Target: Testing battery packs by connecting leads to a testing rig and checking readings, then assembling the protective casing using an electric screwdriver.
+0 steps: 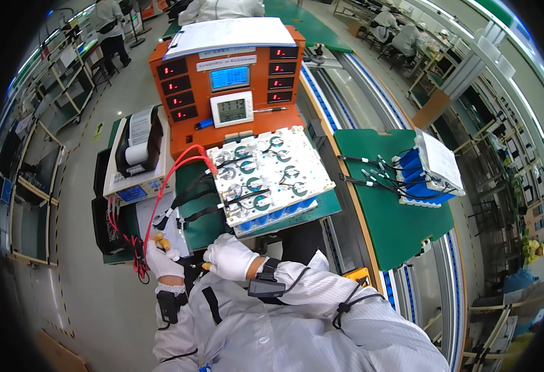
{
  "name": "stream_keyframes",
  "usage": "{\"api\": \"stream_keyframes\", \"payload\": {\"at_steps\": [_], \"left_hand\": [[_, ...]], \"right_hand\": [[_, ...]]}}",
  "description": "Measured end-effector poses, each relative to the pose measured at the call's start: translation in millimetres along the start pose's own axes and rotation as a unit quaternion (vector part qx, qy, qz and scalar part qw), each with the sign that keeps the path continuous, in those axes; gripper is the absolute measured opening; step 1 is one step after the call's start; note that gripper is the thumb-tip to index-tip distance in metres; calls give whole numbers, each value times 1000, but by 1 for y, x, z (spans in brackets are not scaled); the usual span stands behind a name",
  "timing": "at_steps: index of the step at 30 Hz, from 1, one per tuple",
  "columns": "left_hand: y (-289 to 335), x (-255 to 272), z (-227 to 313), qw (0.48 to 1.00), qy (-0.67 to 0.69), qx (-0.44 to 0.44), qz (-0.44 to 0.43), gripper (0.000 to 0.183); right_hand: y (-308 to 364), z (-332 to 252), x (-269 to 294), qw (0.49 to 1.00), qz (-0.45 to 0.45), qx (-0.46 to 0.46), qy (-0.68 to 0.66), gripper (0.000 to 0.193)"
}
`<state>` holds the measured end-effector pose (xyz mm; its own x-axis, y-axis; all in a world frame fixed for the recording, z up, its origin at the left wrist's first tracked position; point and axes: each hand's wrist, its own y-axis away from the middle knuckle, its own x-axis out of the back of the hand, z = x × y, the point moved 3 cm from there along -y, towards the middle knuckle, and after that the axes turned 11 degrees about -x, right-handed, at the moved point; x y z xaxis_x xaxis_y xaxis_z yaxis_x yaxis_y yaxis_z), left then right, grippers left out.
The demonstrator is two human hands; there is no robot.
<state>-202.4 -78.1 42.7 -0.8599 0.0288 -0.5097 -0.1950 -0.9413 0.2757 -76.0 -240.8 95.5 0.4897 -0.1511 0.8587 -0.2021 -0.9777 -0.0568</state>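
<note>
My left hand [163, 257], in a white glove with yellowish fingertips, is closed beside the red test leads [155, 217] at the near left of the green worktop. My right hand [230, 257], gloved alike, is closed just to its right, below the near edge of the battery pack. Something small and dark shows between the two hands; what each one grips cannot be made out. The battery pack [272, 173] has a white top plate over blue cells. Black cables with plugs [192, 214] run from its left side toward my hands, and red leads reach its upper left corner.
Behind the pack stands an orange tester [191, 74] with red displays, a small screen and papers on top. A white digital meter [232, 110] rests against it. Left is a printer [140, 146] on an instrument. Right, a second blue pack [418, 177] lies on a green board beside the conveyor.
</note>
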Motion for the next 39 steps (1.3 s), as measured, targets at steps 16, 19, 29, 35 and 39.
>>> {"api": "stream_keyframes", "payload": {"at_steps": [16, 19, 29, 35, 39], "left_hand": [[13, -6, 3, 998, 32, 46, 19, 37], [11, -6, 1, 998, 39, 46, 15, 36], [11, -6, 3, 995, 60, 81, 26, 36], [10, -6, 4, 996, 52, 74, 19, 36], [7, -5, 3, 995, 59, 79, 21, 37]], "right_hand": [[-4, -4, -6, 999, -11, 19, 23, 15], [-4, -4, -7, 1000, -4, 15, 17, 14], [-3, -4, -10, 999, -1, 17, 38, 15], [-3, -5, -10, 999, -23, -5, 46, 17], [-2, -6, -8, 999, -16, -5, 45, 16]]}}
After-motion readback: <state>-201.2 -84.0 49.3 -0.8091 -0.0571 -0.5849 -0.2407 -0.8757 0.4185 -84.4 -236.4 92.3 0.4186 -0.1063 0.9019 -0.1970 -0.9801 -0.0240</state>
